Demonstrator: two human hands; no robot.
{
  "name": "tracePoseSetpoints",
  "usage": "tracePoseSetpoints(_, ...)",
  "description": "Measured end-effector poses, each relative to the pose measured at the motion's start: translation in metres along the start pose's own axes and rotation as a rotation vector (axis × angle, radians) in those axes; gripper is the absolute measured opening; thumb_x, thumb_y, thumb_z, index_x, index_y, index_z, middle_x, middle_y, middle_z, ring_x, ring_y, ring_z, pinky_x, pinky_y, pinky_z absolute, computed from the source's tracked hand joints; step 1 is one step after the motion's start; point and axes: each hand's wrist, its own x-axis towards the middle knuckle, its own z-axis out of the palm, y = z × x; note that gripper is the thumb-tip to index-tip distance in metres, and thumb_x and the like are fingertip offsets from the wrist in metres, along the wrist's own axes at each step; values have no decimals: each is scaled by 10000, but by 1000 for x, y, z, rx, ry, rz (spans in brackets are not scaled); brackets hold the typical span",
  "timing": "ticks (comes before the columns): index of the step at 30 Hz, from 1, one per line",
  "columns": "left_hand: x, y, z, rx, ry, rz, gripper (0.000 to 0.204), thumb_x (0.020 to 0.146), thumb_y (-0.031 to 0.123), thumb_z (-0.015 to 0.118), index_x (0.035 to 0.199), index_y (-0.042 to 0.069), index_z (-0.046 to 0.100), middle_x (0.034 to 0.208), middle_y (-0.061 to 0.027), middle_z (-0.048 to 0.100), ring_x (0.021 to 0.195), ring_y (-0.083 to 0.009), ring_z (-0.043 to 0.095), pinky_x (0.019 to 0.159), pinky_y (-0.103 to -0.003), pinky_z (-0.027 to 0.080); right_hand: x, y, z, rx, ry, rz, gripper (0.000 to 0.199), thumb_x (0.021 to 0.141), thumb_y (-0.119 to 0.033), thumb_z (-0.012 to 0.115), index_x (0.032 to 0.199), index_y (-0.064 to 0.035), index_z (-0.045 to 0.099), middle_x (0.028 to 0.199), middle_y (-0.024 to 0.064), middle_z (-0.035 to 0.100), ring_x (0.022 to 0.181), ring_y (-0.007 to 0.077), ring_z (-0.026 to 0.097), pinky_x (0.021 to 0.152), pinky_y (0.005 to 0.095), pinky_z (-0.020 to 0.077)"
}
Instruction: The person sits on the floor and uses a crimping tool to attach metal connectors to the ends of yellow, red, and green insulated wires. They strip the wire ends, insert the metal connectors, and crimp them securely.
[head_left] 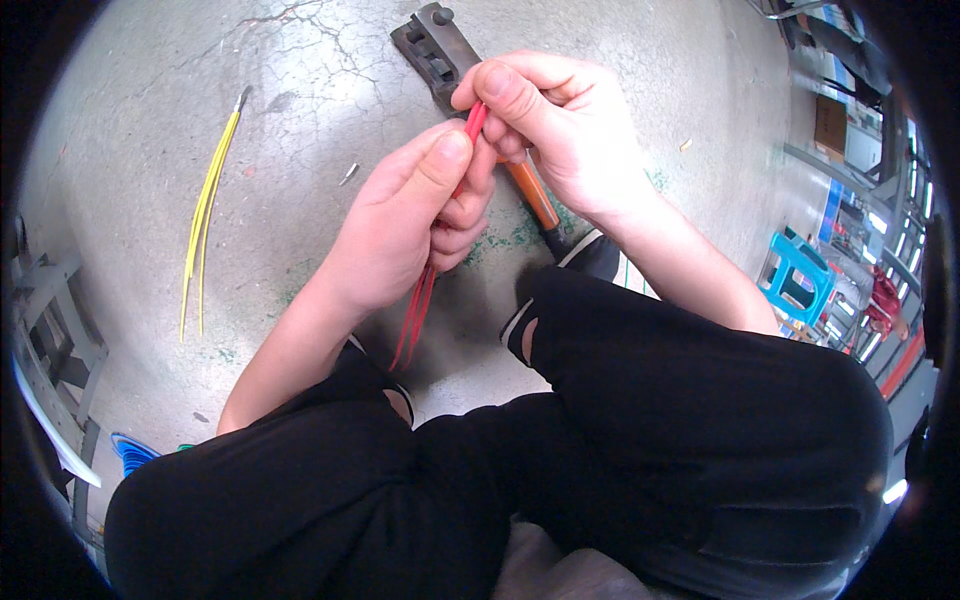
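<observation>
A small bundle of red wires (419, 310) runs through my left hand (408, 205), which is closed round it, the loose ends hanging down below. My right hand (560, 125) pinches the upper end of the same bundle between thumb and fingers, just above the left thumb. Whatever sits at the very tip is covered by the right fingers. Behind my hands a crimping tool (437, 48) with a dark metal head and an orange handle (533, 195) lies on the floor. To the left lies a bundle of yellow wires (206, 205) with a grey metal piece at its top end.
A small metal piece (349, 174) lies on the cracked concrete floor between the yellow wires and my left hand. A blue plastic stool (800, 275) stands at the right. Blue coiled wire (132, 455) and a grey metal frame (55, 340) are at the left edge.
</observation>
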Motion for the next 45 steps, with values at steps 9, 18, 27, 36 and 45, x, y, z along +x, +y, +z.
tracePoseSetpoints(9, -4, 6, 2, 260, 160, 20, 293, 1121, 366, 412, 995, 116, 499, 748, 69, 382, 570, -35, 291, 489, -207, 222, 1, 5, 6, -109, 32, -60, 264, 1041, -219, 638, 1030, 14, 762, 783, 38, 699, 680, 64, 597, 622, 226, 464)
tracePoseSetpoints(18, -11, 20, -1, 71, 1, 39, 332, 1111, 393, 433, 940, 109, 460, 737, 54, 351, 558, -46, 272, 473, -217, 202, 5, -12, 5, 606, -214, 139, 485, 1111, -332, 498, 1223, 119, 638, 770, 18, 613, 711, 79, 539, 688, 222, 462)
tracePoseSetpoints(27, -18, 26, 0, -89, -76, 28, 355, 1105, 399, 447, 973, 73, 493, 722, 38, 342, 543, -57, 252, 471, -236, 187, 1, -14, 13, 379, -149, -44, 325, 1052, -216, 631, 1248, 40, 671, 827, 18, 645, 805, 98, 619, 773, 250, 509)
tracePoseSetpoints(36, -25, 27, 2, -113, -133, 46, 390, 1104, 412, 445, 1005, 43, 524, 686, 52, 318, 551, -62, 259, 487, -245, 187, 4, -26, 8, -430, -55, -651, 200, 910, -24, 731, 1101, 7, 781, 890, 98, 714, 780, 172, 678, 679, 274, 524)
tracePoseSetpoints(45, -30, 29, 2, -111, -156, 26, 420, 1092, 431, 461, 863, 79, 474, 676, 44, 332, 554, -68, 268, 491, -252, 203, 7, -35, 3, -179, -264, -496, 182, 950, -85, 722, 1089, 24, 761, 963, 109, 700, 861, 176, 671, 768, 279, 522)
